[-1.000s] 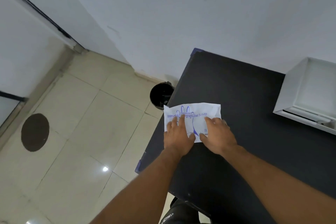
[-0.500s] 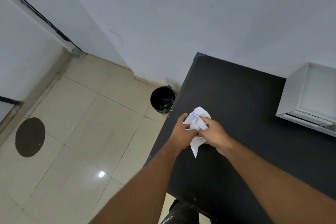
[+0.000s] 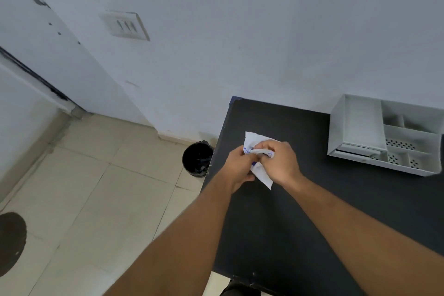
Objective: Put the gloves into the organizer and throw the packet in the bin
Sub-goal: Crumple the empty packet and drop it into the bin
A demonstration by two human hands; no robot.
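Note:
A white glove packet [image 3: 255, 142] with blue print is lifted above the left part of the black table [image 3: 312, 199], crumpled between both hands. My left hand [image 3: 237, 168] grips its left side and my right hand [image 3: 280, 162] pinches its top edge; a corner of the packet hangs below them. The white organizer [image 3: 360, 125] with several compartments stands at the table's right back. A black bin [image 3: 197, 158] stands on the floor just left of the table. No loose gloves are visible.
A white wall with a switch plate [image 3: 125, 25] runs behind the table. Beige floor tiles lie to the left, with a dark round cover [image 3: 10, 243] at the far left. A door frame is at the upper left.
The packet lay flat on the table under both hands a second ago; it has since been lifted and bunched up between them. The view has tilted up, showing more of the organizer.

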